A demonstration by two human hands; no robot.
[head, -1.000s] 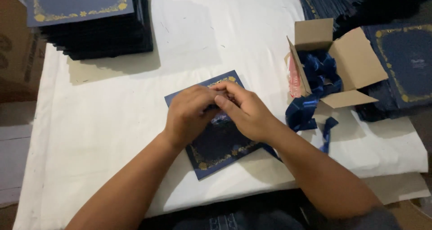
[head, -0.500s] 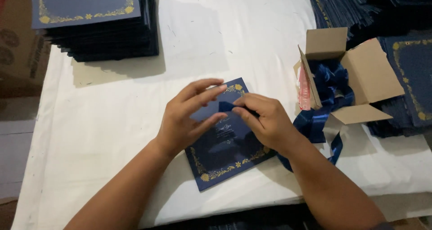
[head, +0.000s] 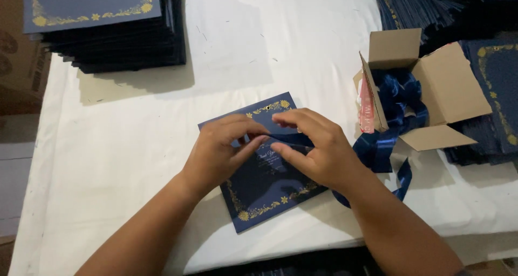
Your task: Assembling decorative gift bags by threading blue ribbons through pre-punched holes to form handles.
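A worktop (head: 135, 162) covered in white cloth carries everything. Far beyond the left hand's fingers, toward the upper left, stands a tall stack of dark blue cards (head: 108, 25) with gold floral borders. Beyond and to the right of the right hand's fingers lies another heap of blue cards (head: 448, 6), and more lie at the far right edge under a box flap. Just to the right of the right hand's fingers sits an open cardboard box (head: 450, 84), its flaps spread, filled with coiled blue satin ribbon (head: 399, 100) that spills out over the box's near edge and trails down past the right wrist.

Directly under both sets of fingers lies a single blue card (head: 259, 200), tilted on the cloth, its gold-trimmed corner showing beyond the fingertips.

The left hand (head: 218, 154) rests on the card, thumb and forefinger pinched closed on one end of a short ribbon strip (head: 291, 140). The right hand (head: 315, 152) curls over the strip from the other side, its fingers nearly closed and gripping the same strip between the two hands.
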